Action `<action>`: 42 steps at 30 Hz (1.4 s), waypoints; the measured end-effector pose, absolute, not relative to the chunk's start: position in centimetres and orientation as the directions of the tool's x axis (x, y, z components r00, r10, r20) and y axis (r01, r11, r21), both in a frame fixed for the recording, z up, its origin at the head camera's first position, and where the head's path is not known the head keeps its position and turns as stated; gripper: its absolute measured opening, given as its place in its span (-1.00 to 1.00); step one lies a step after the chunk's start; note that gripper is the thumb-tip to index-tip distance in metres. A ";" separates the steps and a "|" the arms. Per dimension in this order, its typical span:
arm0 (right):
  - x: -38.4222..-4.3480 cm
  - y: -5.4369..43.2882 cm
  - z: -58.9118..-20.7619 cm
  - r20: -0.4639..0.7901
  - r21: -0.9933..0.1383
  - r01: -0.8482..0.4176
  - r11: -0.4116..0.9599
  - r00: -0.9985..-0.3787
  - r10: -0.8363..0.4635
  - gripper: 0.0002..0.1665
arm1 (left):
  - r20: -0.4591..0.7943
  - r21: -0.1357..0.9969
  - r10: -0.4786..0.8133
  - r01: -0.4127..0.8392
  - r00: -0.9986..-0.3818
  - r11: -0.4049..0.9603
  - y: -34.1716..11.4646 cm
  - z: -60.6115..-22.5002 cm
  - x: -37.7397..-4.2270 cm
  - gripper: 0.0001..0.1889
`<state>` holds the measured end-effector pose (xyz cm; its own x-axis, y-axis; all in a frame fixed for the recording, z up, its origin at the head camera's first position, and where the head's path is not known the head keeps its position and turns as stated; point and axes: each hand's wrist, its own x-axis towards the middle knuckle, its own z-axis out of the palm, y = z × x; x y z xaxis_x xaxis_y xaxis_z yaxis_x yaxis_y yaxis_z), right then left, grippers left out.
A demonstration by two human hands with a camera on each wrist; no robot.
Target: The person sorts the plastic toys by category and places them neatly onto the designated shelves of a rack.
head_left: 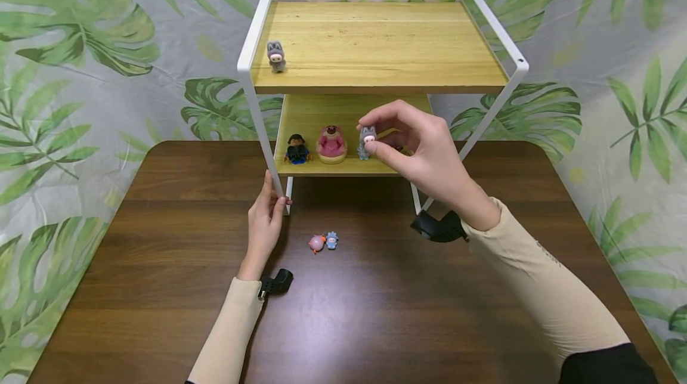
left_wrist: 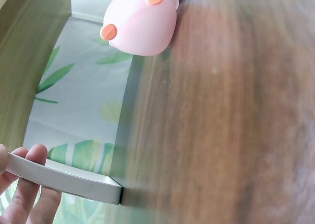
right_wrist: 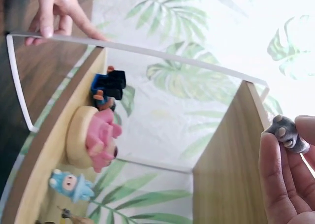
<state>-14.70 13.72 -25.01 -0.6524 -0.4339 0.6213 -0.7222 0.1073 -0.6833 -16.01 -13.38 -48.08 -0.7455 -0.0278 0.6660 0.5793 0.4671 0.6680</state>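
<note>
My right hand (head_left: pixel 418 145) pinches a small grey figurine with upright ears (head_left: pixel 368 134) between thumb and fingers, in front of the lower shelf. In the right wrist view the grey figurine's feet and underside show at the fingertips (right_wrist: pixel 268 150). My left hand (head_left: pixel 263 223) holds the white metal leg (head_left: pixel 272 175) at the rack's front left, thumb on one side and fingers on the other. On the lower board (head_left: pixel 343 175) stand a dark-clothed toy figure (head_left: pixel 297 150), a pink bear figure (head_left: pixel 331 145) and a light blue figurine (right_wrist: pixel 71 184), partly hidden behind the right hand in the head view.
Another grey eared figurine (head_left: pixel 276 57) stands at the left of the upper board (head_left: pixel 376 44). On the brown table (head_left: pixel 376 312), in front of the rack, lie a round pink toy (head_left: pixel 316 243) and a small blue figurine (head_left: pixel 332 241). A further item (right_wrist: pixel 74 216) is partly visible on the lower board.
</note>
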 end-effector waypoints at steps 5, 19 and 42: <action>-14.9 13.3 -24.1 0.637 -0.676 -0.732 0.085 -0.639 -0.431 -0.71 | 0.651 0.677 -0.023 0.567 -0.759 0.469 -13.4 -47.9 -15.9 -0.12; -16.1 11.9 -21.4 0.680 -0.655 -0.754 0.051 -0.618 -0.394 -0.75 | 0.655 0.677 -0.019 0.576 -0.755 0.459 -13.4 -48.0 -15.8 -0.10; -17.6 10.2 -19.1 0.658 -0.694 -0.716 0.076 -0.674 -0.336 -0.77 | 0.655 0.668 -0.024 0.564 -0.755 0.485 -13.2 -47.9 -15.8 -0.05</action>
<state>-17.56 10.20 -19.15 -0.6740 -0.3357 0.6580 -0.7156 0.0757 -0.6944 -15.77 -13.20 -47.93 -0.7550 -0.0240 0.6553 0.5644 0.4852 0.6679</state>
